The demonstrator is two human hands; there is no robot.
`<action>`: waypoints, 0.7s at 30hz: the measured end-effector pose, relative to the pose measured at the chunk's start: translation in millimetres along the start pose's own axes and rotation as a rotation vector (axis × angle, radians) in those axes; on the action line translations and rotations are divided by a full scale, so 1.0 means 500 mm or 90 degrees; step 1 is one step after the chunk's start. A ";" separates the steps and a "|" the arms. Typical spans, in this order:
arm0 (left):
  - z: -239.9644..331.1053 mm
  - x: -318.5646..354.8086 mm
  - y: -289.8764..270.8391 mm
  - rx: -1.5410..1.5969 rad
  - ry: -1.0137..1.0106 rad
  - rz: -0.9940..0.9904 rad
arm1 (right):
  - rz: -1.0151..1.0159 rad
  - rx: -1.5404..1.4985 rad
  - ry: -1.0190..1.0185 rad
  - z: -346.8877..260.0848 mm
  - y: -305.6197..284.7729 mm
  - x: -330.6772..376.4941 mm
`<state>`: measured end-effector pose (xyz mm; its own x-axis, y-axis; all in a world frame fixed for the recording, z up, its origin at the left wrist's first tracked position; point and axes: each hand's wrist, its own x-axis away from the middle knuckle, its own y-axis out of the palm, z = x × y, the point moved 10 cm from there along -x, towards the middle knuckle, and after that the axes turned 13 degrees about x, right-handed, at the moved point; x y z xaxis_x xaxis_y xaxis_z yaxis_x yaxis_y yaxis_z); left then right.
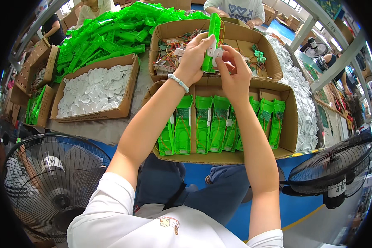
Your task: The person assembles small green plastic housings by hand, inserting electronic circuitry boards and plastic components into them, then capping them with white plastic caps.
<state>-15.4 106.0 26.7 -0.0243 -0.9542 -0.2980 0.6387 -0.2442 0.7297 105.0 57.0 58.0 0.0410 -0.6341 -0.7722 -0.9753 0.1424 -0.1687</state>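
My left hand (193, 58) is closed around a bright green plastic housing (214, 29), held upright above the boxes, with thin red and yellow wires looping along its right side. Pinched in the fingers of my right hand (237, 74) is a small white oval plastic piece (217, 55), against the housing's lower part. Below both hands, a cardboard box (194, 158) holds a row of green housings (182, 132), several with circuit boards and wires in them. Behind it stands another cardboard box (273, 62) with loose circuit boards (258, 57) and tangled wires.
A heap of green housings (99, 41) rises at the far left. Nearer, a cardboard box (124, 108) is full of white plastic pieces (93, 89); more white parts (304, 103) lie along the right. Black fans (56, 186) (330, 169) flank me. Other people (235, 10) sit across the table.
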 end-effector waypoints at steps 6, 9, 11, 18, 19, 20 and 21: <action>-0.005 -0.004 0.010 -0.033 0.008 -0.038 | -0.033 0.044 -0.045 -0.010 0.005 0.002; -0.009 -0.001 0.007 -0.046 0.002 -0.025 | -0.034 0.055 -0.034 -0.006 0.002 0.004; -0.008 0.001 0.009 -0.050 0.005 -0.030 | -0.034 0.053 -0.035 -0.002 0.003 0.005; -0.005 -0.005 0.007 -0.087 0.027 -0.047 | -0.037 0.066 -0.020 0.002 0.004 0.007; -0.006 -0.008 0.004 -0.087 0.025 -0.046 | -0.038 0.066 -0.017 0.003 0.005 0.007; -0.007 -0.010 0.002 -0.089 0.024 -0.051 | -0.032 0.087 -0.033 -0.003 0.006 0.008; -0.007 -0.009 0.006 -0.091 0.023 -0.056 | -0.026 0.108 -0.049 -0.008 0.006 0.009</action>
<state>-10.9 110.2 27.9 -0.0598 -0.9227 -0.3809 0.7386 -0.2976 0.6049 101.3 51.6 56.7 0.1031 -0.5827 -0.8061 -0.9222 0.2477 -0.2971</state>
